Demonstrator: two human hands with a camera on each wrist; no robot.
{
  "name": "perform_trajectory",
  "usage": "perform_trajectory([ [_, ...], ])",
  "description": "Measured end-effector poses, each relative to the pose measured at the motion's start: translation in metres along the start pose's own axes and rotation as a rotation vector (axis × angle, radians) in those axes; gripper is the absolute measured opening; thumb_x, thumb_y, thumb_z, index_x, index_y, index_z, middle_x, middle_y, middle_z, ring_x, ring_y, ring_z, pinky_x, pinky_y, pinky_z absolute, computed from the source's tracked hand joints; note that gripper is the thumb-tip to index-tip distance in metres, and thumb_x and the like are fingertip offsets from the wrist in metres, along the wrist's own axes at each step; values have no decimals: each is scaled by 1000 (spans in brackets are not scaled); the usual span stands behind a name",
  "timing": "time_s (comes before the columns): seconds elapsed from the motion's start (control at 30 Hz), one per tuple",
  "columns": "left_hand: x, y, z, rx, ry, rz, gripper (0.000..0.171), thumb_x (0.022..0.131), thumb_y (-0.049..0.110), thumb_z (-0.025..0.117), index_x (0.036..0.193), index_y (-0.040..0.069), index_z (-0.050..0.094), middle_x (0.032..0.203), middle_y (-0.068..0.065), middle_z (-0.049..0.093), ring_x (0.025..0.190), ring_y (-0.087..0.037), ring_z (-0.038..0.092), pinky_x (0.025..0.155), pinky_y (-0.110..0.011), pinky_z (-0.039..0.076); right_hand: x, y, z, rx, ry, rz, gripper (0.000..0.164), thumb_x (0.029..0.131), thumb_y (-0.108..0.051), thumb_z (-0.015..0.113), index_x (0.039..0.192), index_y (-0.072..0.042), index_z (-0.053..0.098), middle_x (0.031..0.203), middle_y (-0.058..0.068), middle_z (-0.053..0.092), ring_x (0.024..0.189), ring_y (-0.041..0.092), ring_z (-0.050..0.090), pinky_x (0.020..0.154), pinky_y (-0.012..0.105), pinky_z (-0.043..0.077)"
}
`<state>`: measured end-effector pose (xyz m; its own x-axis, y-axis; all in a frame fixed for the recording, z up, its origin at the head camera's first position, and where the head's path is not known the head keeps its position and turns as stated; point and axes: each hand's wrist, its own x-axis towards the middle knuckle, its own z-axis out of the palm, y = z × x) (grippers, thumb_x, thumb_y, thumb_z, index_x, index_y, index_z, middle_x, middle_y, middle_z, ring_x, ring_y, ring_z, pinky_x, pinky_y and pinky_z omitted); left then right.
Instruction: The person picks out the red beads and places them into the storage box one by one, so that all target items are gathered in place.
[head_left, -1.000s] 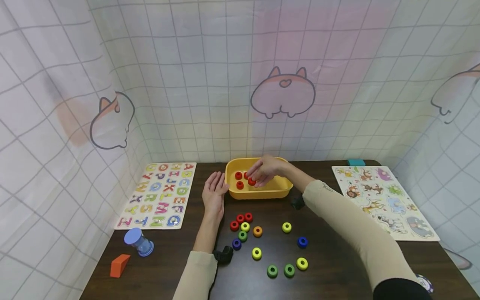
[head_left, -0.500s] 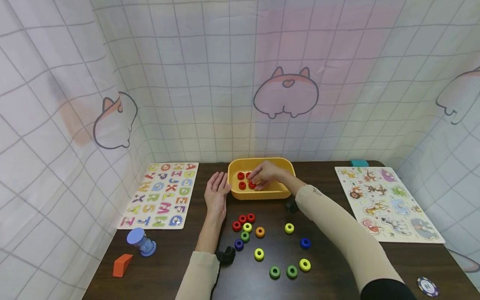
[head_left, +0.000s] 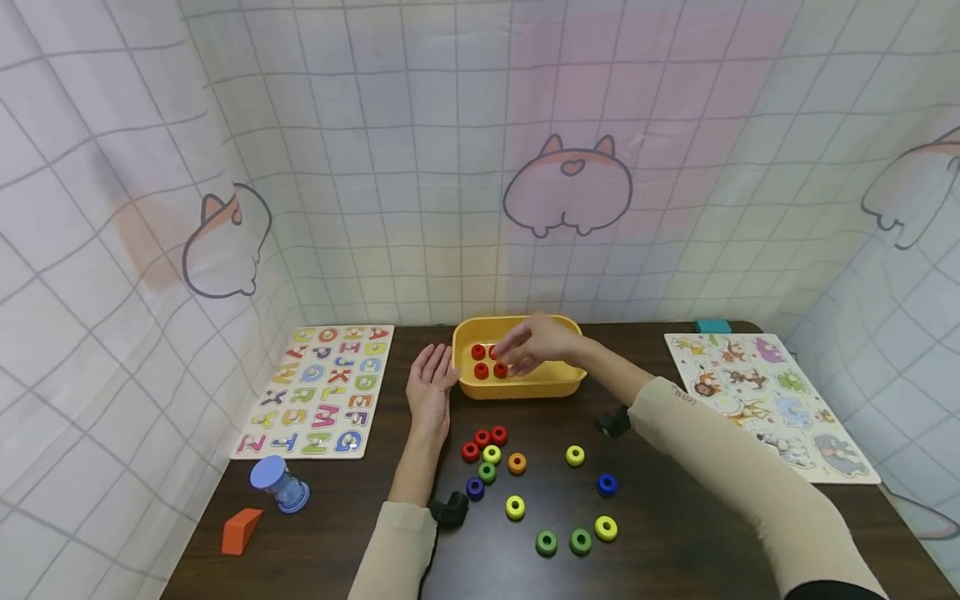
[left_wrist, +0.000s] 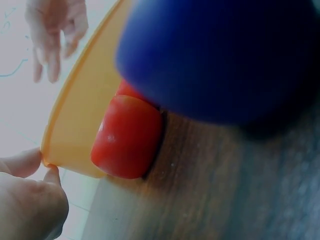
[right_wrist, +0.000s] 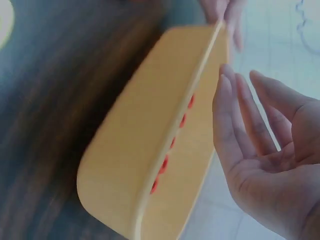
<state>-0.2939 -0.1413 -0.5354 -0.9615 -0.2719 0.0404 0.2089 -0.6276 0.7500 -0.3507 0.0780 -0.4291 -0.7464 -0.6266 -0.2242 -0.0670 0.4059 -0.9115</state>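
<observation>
A yellow plastic bin stands at the back of the table with several red beads inside, at its left end. My right hand hovers over the bin, fingers apart and slightly bent, the fingertips beside the beads. Nothing shows between those fingers in the right wrist view, where the hand is beside the bin wall. My left hand lies palm up along the bin's left end, fingers extended and thumb at the rim. Its thumb and a finger meet the bin's corner in the left wrist view.
In front of the bin lie loose beads, among them red, orange, blue and green. An alphabet board is at left, an animal board at right. A blue spool-shaped piece and orange block sit front left.
My right hand has come up from the beads in the bin and its fingers have spread. The red bead at its fingertips now rests beside the others. My left hand stays at the bin.
</observation>
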Motion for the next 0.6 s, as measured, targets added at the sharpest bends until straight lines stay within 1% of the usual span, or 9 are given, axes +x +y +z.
perform_trajectory([
  [0.1, 0, 0, 0, 2, -6, 3, 64, 86, -21, 57, 142, 7, 42, 145, -16, 47, 135, -27, 46, 113, -48, 34, -12, 0, 10, -39, -39, -5, 24, 89, -10, 72, 111, -3, 72, 107, 16, 72, 88, 36, 72, 80, 51, 57],
  [0.17, 0, -1, 0, 3, -11, 5, 64, 86, -21, 57, 142, 7, 41, 145, -17, 46, 135, -28, 46, 112, -48, 34, -19, 3, 18, -52, -74, 0, 24, 89, -11, 72, 112, -3, 72, 107, 16, 72, 85, 35, 72, 78, 50, 58],
  [0.3, 1, -1, 1, 12, -7, 10, 64, 86, -21, 57, 141, 8, 42, 143, -14, 49, 133, -26, 48, 112, -48, 35, -28, 10, 36, -91, -121, 3, 23, 89, -10, 71, 112, -3, 72, 108, 18, 71, 83, 36, 72, 74, 47, 60],
  [0.43, 1, -1, 1, 14, 6, 6, 63, 86, -21, 57, 140, 9, 43, 141, -12, 51, 133, -25, 49, 112, -48, 35, -30, 23, 52, -126, -111, 6, 22, 89, -8, 71, 111, -4, 73, 104, 16, 72, 82, 35, 72, 73, 46, 60],
  [0.6, 0, -1, -1, 15, 7, 3, 64, 86, -20, 57, 141, 9, 43, 141, -12, 50, 134, -26, 47, 113, -48, 34, -28, 38, 66, -161, -84, 9, 22, 88, -5, 71, 109, -5, 74, 100, 11, 73, 78, 34, 72, 69, 45, 61],
])
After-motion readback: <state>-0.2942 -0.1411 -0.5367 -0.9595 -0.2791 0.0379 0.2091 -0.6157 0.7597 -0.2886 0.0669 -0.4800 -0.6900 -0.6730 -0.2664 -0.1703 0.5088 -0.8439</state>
